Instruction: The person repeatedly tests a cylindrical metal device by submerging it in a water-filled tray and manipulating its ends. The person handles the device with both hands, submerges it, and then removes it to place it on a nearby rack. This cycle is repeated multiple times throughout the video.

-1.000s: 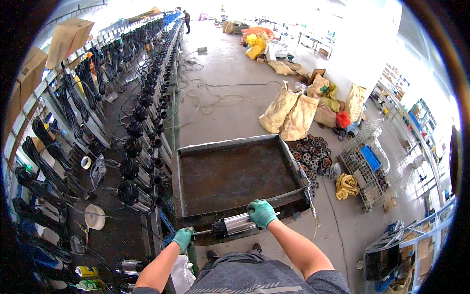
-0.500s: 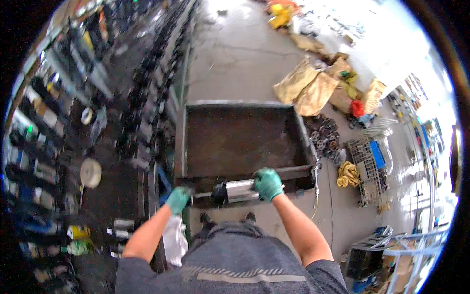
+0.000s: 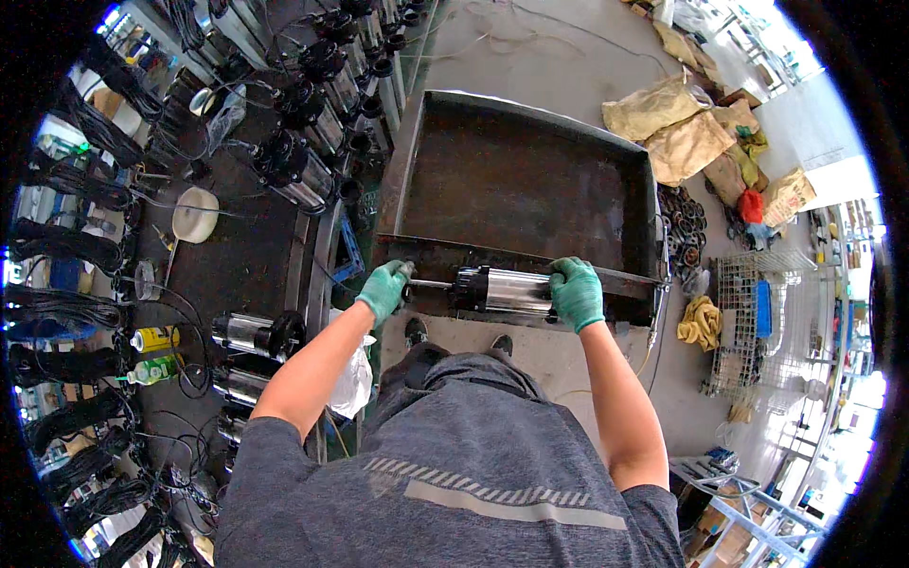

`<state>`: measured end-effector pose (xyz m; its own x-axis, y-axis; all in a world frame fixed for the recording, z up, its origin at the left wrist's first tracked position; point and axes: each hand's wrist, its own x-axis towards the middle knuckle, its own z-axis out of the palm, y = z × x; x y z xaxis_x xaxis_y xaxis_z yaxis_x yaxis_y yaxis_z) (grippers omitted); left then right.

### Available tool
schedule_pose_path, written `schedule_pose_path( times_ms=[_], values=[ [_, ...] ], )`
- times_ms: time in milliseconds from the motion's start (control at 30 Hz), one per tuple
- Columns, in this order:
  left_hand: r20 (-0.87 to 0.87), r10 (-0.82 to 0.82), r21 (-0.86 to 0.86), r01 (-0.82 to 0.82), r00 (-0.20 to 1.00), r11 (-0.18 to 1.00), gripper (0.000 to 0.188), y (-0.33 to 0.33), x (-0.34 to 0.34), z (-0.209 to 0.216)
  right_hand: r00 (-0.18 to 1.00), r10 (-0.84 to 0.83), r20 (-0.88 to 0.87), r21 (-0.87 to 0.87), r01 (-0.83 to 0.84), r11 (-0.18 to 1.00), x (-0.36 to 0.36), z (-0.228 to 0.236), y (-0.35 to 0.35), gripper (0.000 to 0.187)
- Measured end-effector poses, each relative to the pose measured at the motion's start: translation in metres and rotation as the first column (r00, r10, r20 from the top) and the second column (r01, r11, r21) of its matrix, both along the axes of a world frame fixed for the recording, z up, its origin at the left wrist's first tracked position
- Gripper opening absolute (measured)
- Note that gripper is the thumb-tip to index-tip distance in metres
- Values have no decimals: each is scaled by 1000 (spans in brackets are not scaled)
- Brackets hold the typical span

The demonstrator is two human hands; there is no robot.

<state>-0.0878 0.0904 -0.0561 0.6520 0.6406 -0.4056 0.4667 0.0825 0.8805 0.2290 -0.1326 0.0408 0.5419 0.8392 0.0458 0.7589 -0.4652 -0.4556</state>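
- Left hand (image 3: 385, 292) clamped on the thin shaft (image 3: 433, 283), hiding its tip.
- Right hand (image 3: 577, 293) clasps the silver motor (image 3: 516, 290), over the near edge of the dark tray (image 3: 530, 180).
- Other motors (image 3: 294, 172) crowd left; sacks (image 3: 689, 148) slump far right.

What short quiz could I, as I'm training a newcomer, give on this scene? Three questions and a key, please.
1. Choose: what is the left hand gripping?
A. a sack
B. the rod
C. a bottle
2. True or false: the right hand touches nothing.
3. Fill in: the crumpled bundle beside the wire basket is ____ in colour.

Key:
1. B
2. False; it is on the silver cylinder.
3. yellow
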Motion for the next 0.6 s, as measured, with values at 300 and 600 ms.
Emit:
schedule_pose_path(
  times_ms=[300,600],
  values=[
    [35,226,-441,-187,974,878,23,-13,-16,17,1000,-7,-27,-12,7,1000,2,0,-2,20],
    [-243,372,-544,-444,896,712,42,18,0,-7,1000,5,-18,3,-5,1000,3,-4,-2,18]
  ],
)
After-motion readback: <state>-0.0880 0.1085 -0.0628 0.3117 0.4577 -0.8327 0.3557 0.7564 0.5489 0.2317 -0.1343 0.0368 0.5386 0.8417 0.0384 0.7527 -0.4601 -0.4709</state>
